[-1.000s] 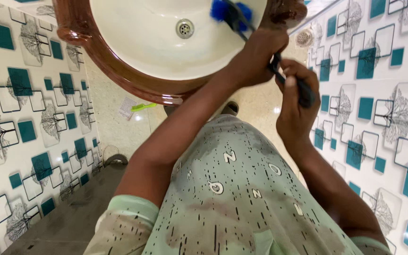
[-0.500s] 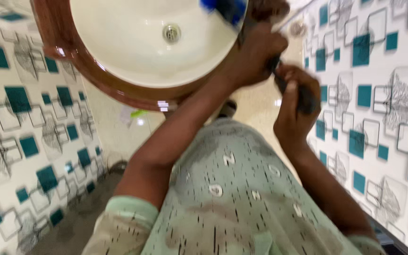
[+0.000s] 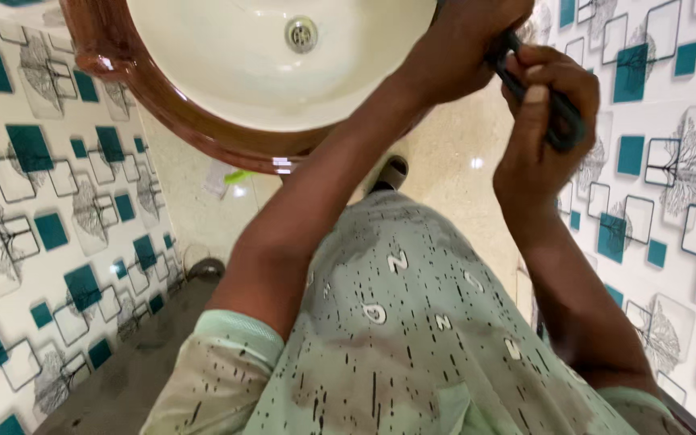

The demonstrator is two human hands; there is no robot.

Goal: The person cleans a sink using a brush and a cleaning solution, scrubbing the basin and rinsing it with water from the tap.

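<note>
Both hands clenched on dark brush handle (image 3: pixel 553 109): left hand (image 3: pixel 465 48) over basin (image 3: pixel 203 133) rim, right hand (image 3: pixel 541 137) lower; brush head likely out of frame.

Sink (image 3: pixel 203 72) ahead, drain (image 3: pixel 301 34) in it; tiled walls (image 3: pixel 34 201) left and right

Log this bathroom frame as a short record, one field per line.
Left hand: closed on the dark handle, at the basin's edge
Right hand: gripping the same handle lower down
Brush head: out of frame
Basin: cream bowl, brown rim, metal drain
Floor: green item beneath the basin
Walls: white tiles with teal squares
</note>
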